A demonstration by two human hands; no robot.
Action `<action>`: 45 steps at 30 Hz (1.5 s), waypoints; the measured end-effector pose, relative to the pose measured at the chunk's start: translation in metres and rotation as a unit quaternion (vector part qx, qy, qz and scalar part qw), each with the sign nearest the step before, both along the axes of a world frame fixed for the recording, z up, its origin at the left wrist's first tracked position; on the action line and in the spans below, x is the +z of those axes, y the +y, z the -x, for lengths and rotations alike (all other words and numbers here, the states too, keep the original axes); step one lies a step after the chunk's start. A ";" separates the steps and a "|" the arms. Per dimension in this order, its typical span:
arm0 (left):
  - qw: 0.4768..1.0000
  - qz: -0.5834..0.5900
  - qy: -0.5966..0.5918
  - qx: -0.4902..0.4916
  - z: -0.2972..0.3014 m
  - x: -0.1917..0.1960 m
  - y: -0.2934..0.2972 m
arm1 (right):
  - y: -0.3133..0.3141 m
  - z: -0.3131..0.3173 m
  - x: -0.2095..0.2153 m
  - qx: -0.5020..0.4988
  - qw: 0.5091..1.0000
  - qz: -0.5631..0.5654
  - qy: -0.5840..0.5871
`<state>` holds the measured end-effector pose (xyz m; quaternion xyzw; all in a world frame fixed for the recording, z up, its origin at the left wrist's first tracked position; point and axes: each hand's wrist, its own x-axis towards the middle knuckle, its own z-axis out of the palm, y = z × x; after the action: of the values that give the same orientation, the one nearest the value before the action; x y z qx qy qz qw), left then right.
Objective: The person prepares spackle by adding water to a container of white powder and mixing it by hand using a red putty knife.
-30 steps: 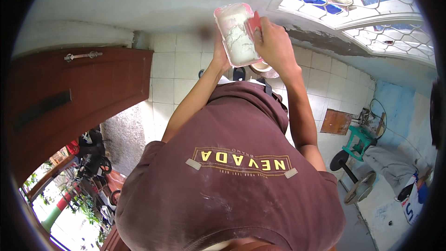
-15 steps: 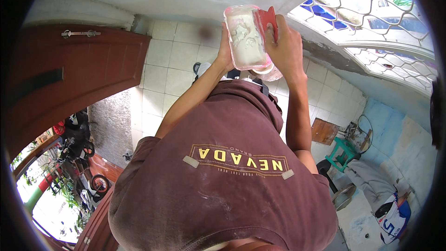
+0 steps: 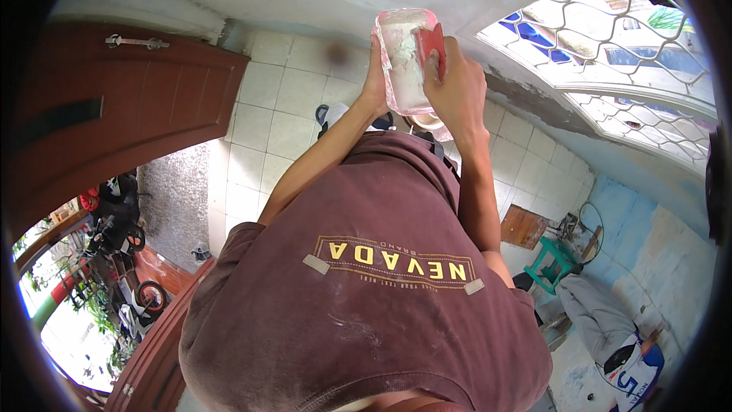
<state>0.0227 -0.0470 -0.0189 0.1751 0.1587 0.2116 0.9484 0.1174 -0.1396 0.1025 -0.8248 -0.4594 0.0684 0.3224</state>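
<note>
My left hand (image 3: 374,80) grips the side of a clear, pink-rimmed plastic tub (image 3: 387,84). White putty (image 3: 408,69) fills the tub, its surface ridged and uneven. In my right hand (image 3: 462,84) is a red putty spreader (image 3: 431,47), pinched between thumb and fingers. The spreader's edge lies over the putty, toward the tub's right side; whether it presses in, I cannot tell. Partly hidden below the tub and my right hand is a round container with a pale rim (image 3: 427,120).
A wall (image 3: 305,0) with patchy plaster stands ahead, and a window grille (image 3: 610,38) opens at the right. A brown door (image 3: 145,99) is at the left. Behind on the right are a green stool (image 3: 550,265) and a person in grey trousers (image 3: 595,309).
The red spreader and my right hand have moved left, from the tub's right rim to over the putty. The tub has shifted slightly right.
</note>
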 end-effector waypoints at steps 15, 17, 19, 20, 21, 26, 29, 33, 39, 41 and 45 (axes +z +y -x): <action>0.999 -0.044 0.025 0.007 0.001 -0.004 0.002 | 0.004 -0.013 -0.010 0.111 0.990 0.088 0.012; 0.993 -0.106 0.046 0.017 -0.005 -0.011 -0.001 | 0.013 -0.010 -0.014 0.069 0.996 0.052 0.010; 0.999 -0.036 0.028 0.009 -0.006 -0.018 0.002 | 0.018 0.000 -0.026 0.113 0.993 -0.008 -0.018; 1.000 -0.003 0.018 0.010 -0.005 -0.016 0.005 | 0.021 0.002 -0.028 0.139 0.989 -0.040 -0.034; 1.000 0.003 0.003 0.017 -0.002 -0.014 0.011 | 0.020 0.004 -0.027 0.167 0.985 -0.044 -0.014; 0.998 -0.030 0.022 0.050 0.008 -0.001 0.014 | 0.032 -0.005 -0.018 0.118 0.992 0.026 0.022; 0.997 -0.020 0.067 0.019 0.012 0.006 0.018 | 0.052 0.014 -0.023 0.155 0.987 -0.031 -0.013; 0.999 0.008 -0.026 0.042 0.032 -0.002 0.044 | 0.059 0.010 -0.017 0.217 0.976 -0.016 0.010; 0.997 0.006 -0.059 0.046 0.058 -0.003 0.078 | 0.078 0.036 0.022 0.140 0.988 -0.027 0.053; 0.997 0.005 -0.065 0.040 0.066 0.001 0.089 | 0.085 0.049 0.031 0.142 0.988 -0.013 0.057; 0.997 -0.003 -0.069 0.035 0.080 -0.004 0.108 | 0.102 0.060 0.049 0.154 0.985 0.032 0.077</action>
<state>-0.0574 0.0613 -0.0232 0.1568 0.0979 0.2563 0.9487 0.0576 -0.0375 0.1510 -0.7464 -0.5521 0.1949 0.3162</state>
